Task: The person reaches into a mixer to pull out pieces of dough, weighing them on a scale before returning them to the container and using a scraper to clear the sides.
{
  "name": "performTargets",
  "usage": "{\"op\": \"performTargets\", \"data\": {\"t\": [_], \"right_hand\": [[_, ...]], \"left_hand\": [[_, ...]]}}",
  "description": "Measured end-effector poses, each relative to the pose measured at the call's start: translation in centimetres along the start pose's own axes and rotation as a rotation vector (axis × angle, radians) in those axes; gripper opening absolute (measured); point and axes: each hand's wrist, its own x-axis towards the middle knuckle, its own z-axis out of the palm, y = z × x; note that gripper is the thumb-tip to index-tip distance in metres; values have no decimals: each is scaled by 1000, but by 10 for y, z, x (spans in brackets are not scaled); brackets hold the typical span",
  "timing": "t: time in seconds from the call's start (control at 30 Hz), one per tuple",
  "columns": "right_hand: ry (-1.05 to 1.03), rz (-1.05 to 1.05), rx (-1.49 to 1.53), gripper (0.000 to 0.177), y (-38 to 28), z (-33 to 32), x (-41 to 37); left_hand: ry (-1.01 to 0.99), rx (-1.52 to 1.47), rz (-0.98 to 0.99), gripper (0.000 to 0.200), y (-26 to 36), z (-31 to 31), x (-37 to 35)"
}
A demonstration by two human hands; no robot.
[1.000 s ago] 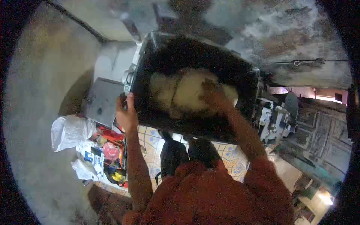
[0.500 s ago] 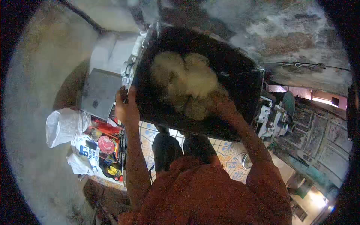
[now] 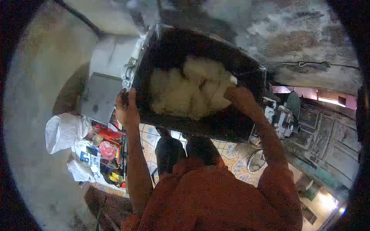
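A large pale lump of what looks like dough [image 3: 189,92] lies in a deep dark trough [image 3: 216,129], its surface folded and dimly lit. My right hand [image 3: 244,102] is inside the trough with its fingers closed on the dough's right edge, where a brighter white bit shows. At the trough's left wall, my left hand [image 3: 128,109] grips the rim, thumb on the inner side and fingers on the outer side. White metal fittings [image 3: 129,73] sit just above that hand.
A grey metal plate [image 3: 98,98] and a white plastic bag [image 3: 65,131] are on the left, above a crate of colourful packets [image 3: 110,154]. White machine parts [image 3: 281,119] stand right of the trough. A round metal-rimmed object [image 3: 256,161] rests on the tiled floor [image 3: 227,150].
My right hand has moved right and slightly up, away from the middle of the trough. The dough's shape has changed, now lying wider and stretched to the right. My left hand stays on the rim.
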Motion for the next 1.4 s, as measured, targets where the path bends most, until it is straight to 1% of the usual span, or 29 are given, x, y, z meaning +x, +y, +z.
{"op": "performTargets", "data": {"t": [0.03,0.1,0.13,0.2,0.27,0.33,0.4,0.43,0.5,0.6,0.63,0.67,0.7,0.73,0.8,0.83,0.87,0.9,0.93,0.97,1.03,1.07,1.13,1.2,1.27,1.33,1.37,1.4], "right_hand": [[117,-30,-173,32,31,22,4],[214,-78,-293,29,36,32,-4],[194,-96,-241,26,29,35,-15],[77,-129,-170,24,18,48,-17],[-111,-156,-135,29,22,87,-1],[107,-369,-309,38,18,122,0],[250,-463,-381,47,18,161,24],[279,-449,-365,50,19,185,44],[218,-447,-386,53,4,180,68],[-57,-459,-462,51,-59,78,63],[-107,-435,-482,50,-62,61,69],[-107,-416,-486,48,-56,54,71],[-42,-395,-494,47,-48,49,76],[67,-366,-495,46,-33,46,86],[318,-318,-422,44,-23,23,72],[350,-283,-337,42,-34,-2,49],[321,-235,-220,40,-51,-33,20],[292,-181,-101,38,-60,-48,0],[206,-170,-70,38,-50,-52,-10],[124,-160,-40,37,-34,-57,-21],[28,-77,-86,38,-20,-47,-28],[16,-3,-161,38,-12,-21,-23],[15,-1,-161,41,14,44,-7],[-17,-160,-287,48,8,79,6],[129,-460,-475,56,-20,109,29],[280,-656,-414,60,-20,134,58],[245,-642,-364,60,-17,132,81],[208,-633,-320,61,-20,127,108]], "left_hand": [[-14,-24,-34,44,1,0,0],[-45,-72,-100,43,14,-2,-2],[-44,-40,-79,42,20,-3,-2],[-41,27,-36,41,26,-5,-3],[-44,2,-53,40,18,-4,-2],[-41,-48,-68,40,15,-2,-1],[-31,-124,-81,42,17,1,-2],[-35,-67,-83,42,22,1,-2],[-43,45,-87,42,34,-4,-4],[-67,1,-85,43,18,-5,-1],[-71,21,-95,43,23,-5,0],[-65,41,-111,43,29,-4,-2],[-56,66,-142,44,29,-7,-3],[-50,56,-114,44,26,-9,-3],[-55,34,-56,45,20,-7,-3],[-97,32,-98,44,24,-9,-2],[-93,56,-102,44,26,-9,-1],[-93,81,-102,43,28,-9,0],[-96,104,-97,43,29,-8,0],[-59,96,-34,44,19,-5,-1],[-88,86,-100,42,32,-7,-3],[-98,81,-134,41,36,-8,-3],[-77,42,-97,45,30,-6,-4],[-68,47,-79,47,23,-6,-3],[-75,91,-75,46,18,-6,-2],[-89,-12,-98,45,20,-3,-2],[-96,-62,-104,45,25,-1,-4],[-93,-23,-98,44,21,-3,-3]]}}
